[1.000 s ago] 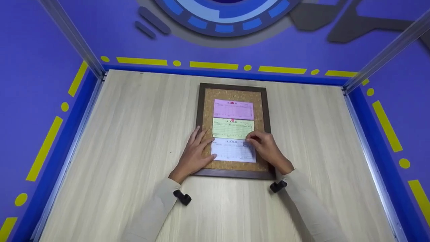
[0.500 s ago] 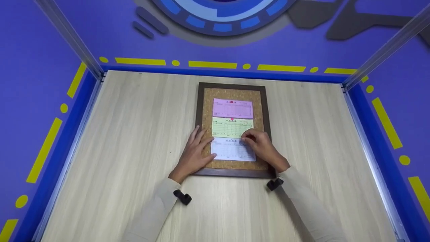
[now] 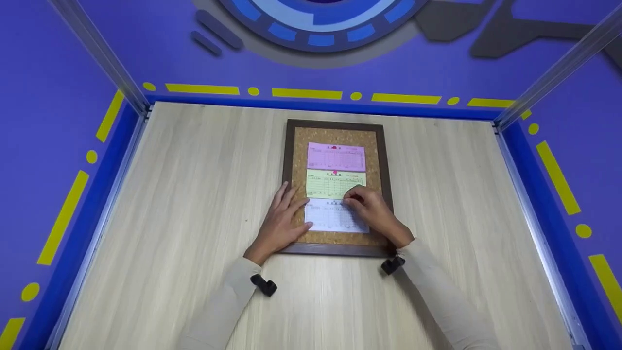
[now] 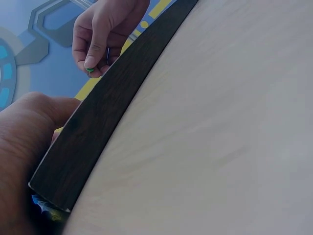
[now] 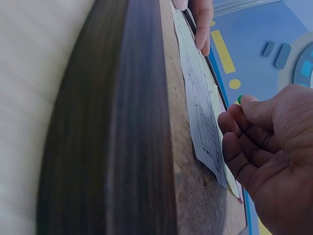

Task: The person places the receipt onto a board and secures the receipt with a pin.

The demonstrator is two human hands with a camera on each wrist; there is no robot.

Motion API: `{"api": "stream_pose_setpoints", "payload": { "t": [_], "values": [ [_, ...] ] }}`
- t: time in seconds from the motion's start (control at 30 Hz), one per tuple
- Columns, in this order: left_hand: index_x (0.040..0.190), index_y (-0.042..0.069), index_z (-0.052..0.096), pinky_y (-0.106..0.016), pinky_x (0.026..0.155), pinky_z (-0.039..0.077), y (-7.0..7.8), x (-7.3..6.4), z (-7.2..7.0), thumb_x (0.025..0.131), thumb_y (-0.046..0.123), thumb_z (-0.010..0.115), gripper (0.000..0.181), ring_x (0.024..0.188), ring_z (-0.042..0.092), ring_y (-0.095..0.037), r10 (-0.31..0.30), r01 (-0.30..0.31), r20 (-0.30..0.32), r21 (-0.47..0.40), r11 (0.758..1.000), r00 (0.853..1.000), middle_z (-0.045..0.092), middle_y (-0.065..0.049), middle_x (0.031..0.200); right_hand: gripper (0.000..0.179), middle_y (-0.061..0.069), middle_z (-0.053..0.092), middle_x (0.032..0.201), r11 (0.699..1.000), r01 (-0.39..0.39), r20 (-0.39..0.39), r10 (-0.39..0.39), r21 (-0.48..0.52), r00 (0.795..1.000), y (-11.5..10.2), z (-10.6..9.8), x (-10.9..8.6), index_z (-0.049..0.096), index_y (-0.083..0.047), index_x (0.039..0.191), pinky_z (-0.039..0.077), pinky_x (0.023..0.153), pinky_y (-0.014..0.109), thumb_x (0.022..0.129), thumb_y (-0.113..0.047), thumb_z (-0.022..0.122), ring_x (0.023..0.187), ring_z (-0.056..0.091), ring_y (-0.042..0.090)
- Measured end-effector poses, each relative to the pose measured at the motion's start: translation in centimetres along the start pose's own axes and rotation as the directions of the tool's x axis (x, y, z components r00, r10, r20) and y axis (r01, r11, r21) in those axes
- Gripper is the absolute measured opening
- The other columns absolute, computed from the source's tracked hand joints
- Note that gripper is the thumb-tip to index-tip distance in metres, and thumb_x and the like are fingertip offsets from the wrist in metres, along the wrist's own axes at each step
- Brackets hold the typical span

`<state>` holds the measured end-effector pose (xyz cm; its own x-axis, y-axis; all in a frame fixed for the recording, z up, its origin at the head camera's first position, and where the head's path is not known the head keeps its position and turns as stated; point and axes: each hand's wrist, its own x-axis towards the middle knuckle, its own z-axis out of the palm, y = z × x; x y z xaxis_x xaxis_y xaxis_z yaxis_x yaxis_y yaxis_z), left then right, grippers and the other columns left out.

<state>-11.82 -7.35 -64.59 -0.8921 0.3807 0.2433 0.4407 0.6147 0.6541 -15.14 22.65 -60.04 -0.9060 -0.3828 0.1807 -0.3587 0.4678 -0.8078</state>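
Observation:
A cork board with a dark wooden frame lies on the table. On it a pink slip, a yellow-green slip and a white slip form a column. My left hand rests on the board's left side, fingers spread, thumb and a fingertip at the white slip's left edge. Between thumb and finger my right hand pinches a green push pin, which hovers by the white slip's upper edge. In the right wrist view the pin's green head shows above the thumb tip.
Red pins sit at the top of the pink slip and the yellow-green slip; the upper red pin looks larger. The pale wooden table extends around the board. Blue panels with yellow marks enclose its back and sides.
The right hand has moved leftward along the white slip's upper edge, toward its middle, keeping its pinch on the push pin. My left hand has stayed in place.

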Motion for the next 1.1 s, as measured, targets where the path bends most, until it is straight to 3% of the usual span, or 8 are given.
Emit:
{"api": "stream_pose_setpoints", "payload": {
  "t": [0.43,0.87,1.1],
  "values": [
    [0.147,0.009,0.068,-0.063,0.132,0.022,0.1,0.0,0.0,0.094,0.037,0.085,0.062,0.168,0.013,-0.043,0.008,-0.008,-0.005,0.003,1.0,1.0,0.039,-0.02,0.174,0.005,0.009,0.076,0.096,0.999,0.018,0.016,-0.017,-0.043,1.0,-0.2,0.7,0.7,0.078,0.0,0.097,0.053,0.079,0.029,0.102,0.0,0.075,0.089,0.065,0.018],
    [0.149,0.011,0.068,-0.059,0.133,0.02,0.2,0.0,-0.2,0.095,0.04,0.084,0.063,0.169,0.011,-0.039,-0.008,0.008,0.016,0.005,1.0,1.0,0.038,-0.017,0.175,0.006,0.011,0.074,0.097,0.995,-0.027,0.027,0.029,-0.101,0.999,-0.3,1.6,1.3,0.082,-0.002,0.096,0.053,0.083,0.036,0.1,-0.002,0.079,0.094,0.067,0.023],
    [0.149,0.011,0.068,-0.059,0.133,0.019,0.2,0.0,-0.1,0.095,0.039,0.085,0.063,0.169,0.011,-0.04,-0.012,0.012,0.016,0.005,1.0,1.0,0.037,-0.017,0.175,0.005,0.011,0.072,0.096,0.991,-0.056,0.034,0.061,-0.121,0.998,-0.4,1.7,1.5,0.084,-0.003,0.096,0.051,0.079,0.032,0.098,0.0,0.08,0.092,0.064,0.021]
  ]
}}
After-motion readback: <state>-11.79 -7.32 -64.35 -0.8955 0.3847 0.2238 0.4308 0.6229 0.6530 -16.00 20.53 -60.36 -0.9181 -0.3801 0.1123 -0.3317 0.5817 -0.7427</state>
